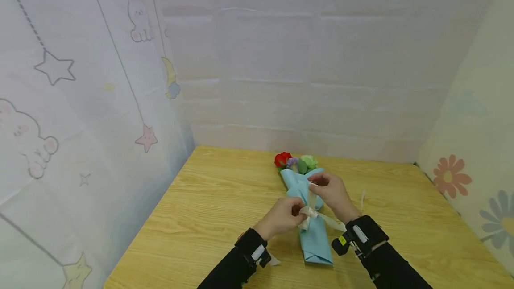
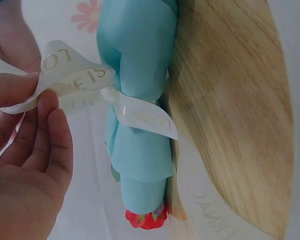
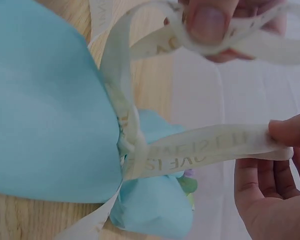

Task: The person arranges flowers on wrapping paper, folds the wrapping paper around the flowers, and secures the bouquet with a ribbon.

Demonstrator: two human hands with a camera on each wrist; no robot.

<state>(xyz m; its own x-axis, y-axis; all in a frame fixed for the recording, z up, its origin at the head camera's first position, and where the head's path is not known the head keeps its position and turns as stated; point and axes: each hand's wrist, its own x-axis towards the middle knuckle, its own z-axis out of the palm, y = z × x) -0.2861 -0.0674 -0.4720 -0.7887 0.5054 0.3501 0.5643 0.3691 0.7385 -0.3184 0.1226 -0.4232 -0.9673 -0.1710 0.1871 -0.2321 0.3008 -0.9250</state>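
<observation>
A bouquet in light blue wrapping paper (image 1: 315, 244) lies on the wooden table, its red flower (image 1: 283, 159), purple flower (image 1: 292, 163) and green flower (image 1: 309, 161) at the far end. Round its waist a cream ribbon (image 3: 132, 145) with gold lettering is knotted. My left hand (image 1: 281, 216) pinches a loop of this ribbon between thumb and fingers, left of the knot. On the other side, my right hand (image 1: 333, 193) pinches a second, doubled loop and holds it stretched up from the knot. Loose ribbon tails trail down beside the paper.
The wooden table (image 1: 225, 191) reaches back to a pale cloth backdrop (image 1: 281, 79). Printed cloth with bunnies and stars hangs at the left, and one with flowers at the right. A black camera band is strapped on each wrist.
</observation>
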